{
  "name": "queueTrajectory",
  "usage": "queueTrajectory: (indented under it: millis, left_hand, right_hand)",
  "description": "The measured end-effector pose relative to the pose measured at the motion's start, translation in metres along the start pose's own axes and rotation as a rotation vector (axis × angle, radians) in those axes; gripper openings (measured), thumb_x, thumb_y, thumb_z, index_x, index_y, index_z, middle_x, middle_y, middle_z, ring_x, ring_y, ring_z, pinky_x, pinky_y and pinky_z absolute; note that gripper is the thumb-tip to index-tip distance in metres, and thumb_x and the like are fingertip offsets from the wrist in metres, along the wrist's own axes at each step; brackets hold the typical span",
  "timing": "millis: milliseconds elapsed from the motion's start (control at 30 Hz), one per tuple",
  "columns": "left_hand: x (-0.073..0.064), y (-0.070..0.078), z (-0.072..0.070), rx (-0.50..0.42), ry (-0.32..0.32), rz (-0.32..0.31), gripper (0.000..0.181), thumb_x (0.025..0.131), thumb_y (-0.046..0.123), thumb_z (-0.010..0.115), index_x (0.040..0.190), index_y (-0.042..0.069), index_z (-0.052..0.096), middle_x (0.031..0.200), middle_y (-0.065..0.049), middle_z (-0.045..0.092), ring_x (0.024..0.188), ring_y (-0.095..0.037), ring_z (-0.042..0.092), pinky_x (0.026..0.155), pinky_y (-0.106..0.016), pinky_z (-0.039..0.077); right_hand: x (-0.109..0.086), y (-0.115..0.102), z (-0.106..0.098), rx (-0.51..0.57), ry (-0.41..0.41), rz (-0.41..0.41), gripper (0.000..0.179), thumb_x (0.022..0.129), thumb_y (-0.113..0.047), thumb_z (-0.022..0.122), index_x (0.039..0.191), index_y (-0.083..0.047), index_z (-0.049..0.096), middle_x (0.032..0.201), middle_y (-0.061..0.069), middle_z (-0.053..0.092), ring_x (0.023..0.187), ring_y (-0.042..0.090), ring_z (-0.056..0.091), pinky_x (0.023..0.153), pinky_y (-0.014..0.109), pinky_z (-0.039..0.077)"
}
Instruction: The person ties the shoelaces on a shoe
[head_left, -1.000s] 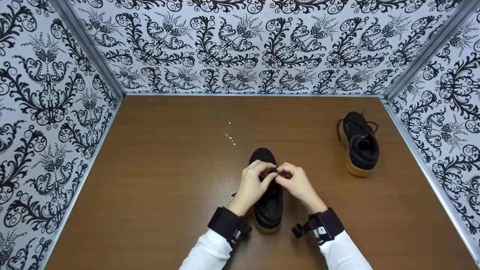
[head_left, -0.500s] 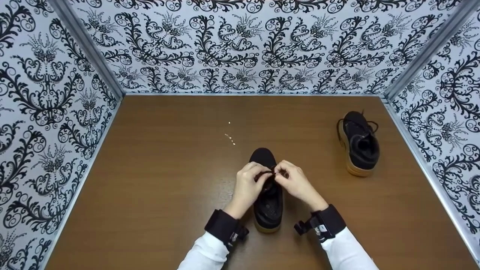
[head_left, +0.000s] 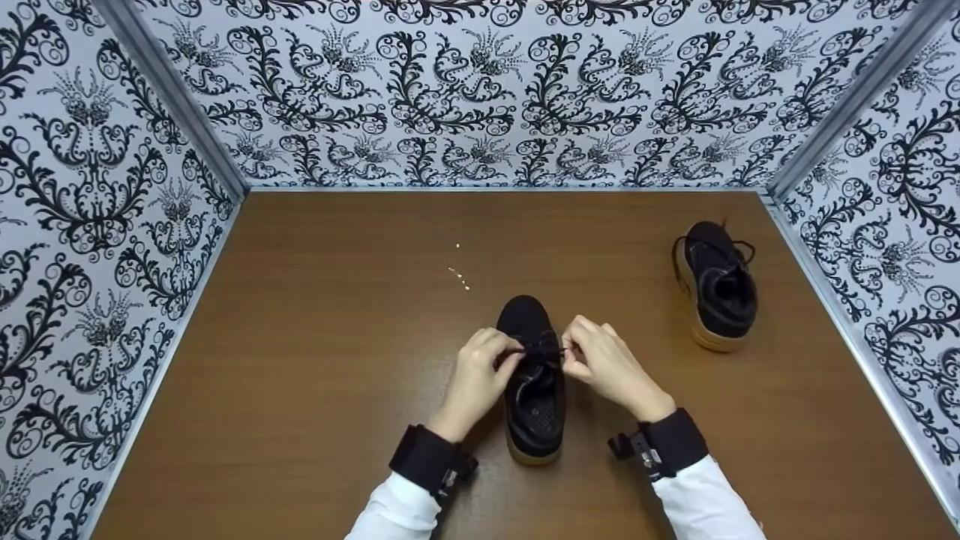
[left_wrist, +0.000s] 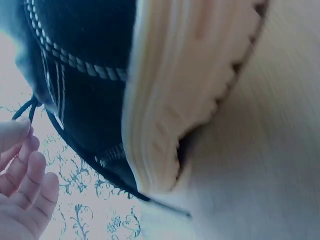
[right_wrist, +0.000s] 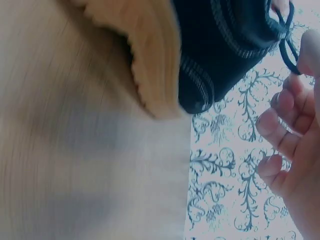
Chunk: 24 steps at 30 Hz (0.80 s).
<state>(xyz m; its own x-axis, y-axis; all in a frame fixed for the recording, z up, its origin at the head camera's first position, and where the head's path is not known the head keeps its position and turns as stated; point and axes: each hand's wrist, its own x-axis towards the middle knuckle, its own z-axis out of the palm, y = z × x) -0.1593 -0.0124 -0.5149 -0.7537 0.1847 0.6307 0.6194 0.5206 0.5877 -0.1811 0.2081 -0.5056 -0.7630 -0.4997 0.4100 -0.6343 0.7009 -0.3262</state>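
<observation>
A black shoe (head_left: 523,315) with a tan sole stands on the brown table, its toe pointing away from me. To its left, my left hand (head_left: 476,375) pinches one side of the shoelace between thumb and finger. My right hand (head_left: 606,364) pinches the lace on the opposite side. In the left wrist view, a small lace loop (left_wrist: 25,107) rises from the shoe's top to the fingertips, and one lace end hangs down the side. The right wrist view has a lace loop (right_wrist: 286,55) stretched to the right thumb. The knot itself is too dark to make out.
A second black shoe (head_left: 720,292) with a tan sole and loose-looking laces stands at the back right. Several small pale specks (head_left: 459,277) lie on the table (head_left: 337,337) beyond the first shoe. Patterned walls (head_left: 480,97) enclose the back and sides.
My hands have drawn apart from above the shoe's lacing, the left one going left and the right one going right, with the lace pulled between them. The shoes have stayed put.
</observation>
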Motion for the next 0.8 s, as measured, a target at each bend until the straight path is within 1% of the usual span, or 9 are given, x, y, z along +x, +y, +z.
queueTrajectory:
  millis: [133,267,300,400,500,533,633,700,800]
  left_hand:
    - [-0.006,-0.005,-0.007,0.054,-0.028,0.039,0.003,0.085,0.009,0.069,0.084,0.009,0.067,0.084,0.001,0.062,0.079,-0.011,0.057,0.072,-0.024,0.050]
    - [-0.010,-0.008,-0.011,0.084,-0.022,0.082,0.008,0.090,0.012,0.063,0.084,0.007,0.067,0.083,0.000,0.061,0.080,-0.012,0.056,0.075,-0.024,0.049]
    - [-0.010,-0.008,-0.011,0.085,-0.018,0.087,0.010,0.091,0.013,0.062,0.084,0.007,0.066,0.083,0.000,0.061,0.080,-0.012,0.056,0.071,-0.022,0.048]
    - [-0.010,-0.007,-0.007,0.088,0.004,0.090,0.003,0.087,0.008,0.065,0.084,0.008,0.065,0.082,0.000,0.060,0.077,-0.011,0.055,0.067,-0.019,0.047]
    - [-0.008,-0.005,-0.003,0.077,0.013,0.085,0.010,0.081,0.003,0.070,0.084,0.009,0.064,0.082,0.001,0.060,0.076,-0.011,0.055,0.066,-0.019,0.047]
    - [-0.007,-0.003,-0.002,0.072,0.013,0.084,0.013,0.079,0.001,0.072,0.084,0.010,0.064,0.082,0.001,0.061,0.077,-0.011,0.055,0.067,-0.020,0.047]
    - [-0.005,0.001,0.000,0.063,-0.015,0.091,0.012,0.080,0.003,0.072,0.087,0.011,0.066,0.085,0.001,0.063,0.082,-0.011,0.058,0.074,-0.021,0.049]
    - [-0.003,0.003,0.002,0.065,-0.036,0.105,0.010,0.081,0.006,0.072,0.089,0.011,0.069,0.088,0.001,0.065,0.086,-0.012,0.059,0.077,-0.021,0.049]
    - [-0.002,0.006,0.004,0.073,-0.052,0.135,0.009,0.081,0.011,0.074,0.090,0.010,0.072,0.087,0.001,0.066,0.086,-0.012,0.060,0.078,-0.019,0.049]
  right_hand:
    - [-0.003,0.005,0.000,-0.054,0.013,-0.051,0.015,0.072,-0.008,0.060,0.078,-0.016,0.049,0.076,-0.008,0.043,0.067,0.005,0.040,0.066,0.026,0.028]
    - [-0.005,0.005,0.000,-0.047,0.012,-0.058,0.014,0.072,-0.009,0.059,0.078,-0.015,0.049,0.077,-0.008,0.043,0.066,0.005,0.040,0.066,0.025,0.028]
    - [-0.005,0.005,-0.001,-0.028,0.008,-0.043,0.014,0.072,-0.009,0.059,0.079,-0.015,0.049,0.078,-0.008,0.043,0.067,0.005,0.040,0.066,0.025,0.029]
    - [-0.006,0.001,-0.002,0.069,-0.003,0.011,0.012,0.075,-0.007,0.058,0.081,-0.014,0.051,0.078,-0.007,0.045,0.068,0.009,0.045,0.065,0.025,0.034]
    - [-0.006,-0.002,-0.003,0.202,-0.009,0.051,0.011,0.080,-0.004,0.059,0.085,-0.013,0.054,0.079,-0.006,0.049,0.070,0.014,0.050,0.061,0.026,0.040]
    - [-0.006,-0.002,-0.003,0.239,-0.008,0.051,0.011,0.083,-0.005,0.060,0.088,-0.013,0.055,0.079,-0.006,0.051,0.070,0.016,0.052,0.060,0.026,0.042]
    - [-0.004,-0.004,-0.003,0.309,-0.002,0.033,0.010,0.088,-0.010,0.065,0.097,-0.013,0.061,0.085,-0.006,0.057,0.071,0.016,0.055,0.058,0.029,0.046]
    - [-0.003,-0.004,-0.002,0.324,0.004,0.014,0.015,0.087,-0.014,0.068,0.101,-0.014,0.065,0.089,-0.005,0.062,0.072,0.018,0.056,0.058,0.029,0.046]
    - [-0.001,-0.004,0.000,0.313,0.023,-0.034,0.016,0.084,-0.015,0.070,0.101,-0.014,0.071,0.090,-0.005,0.065,0.075,0.016,0.057,0.061,0.027,0.047]
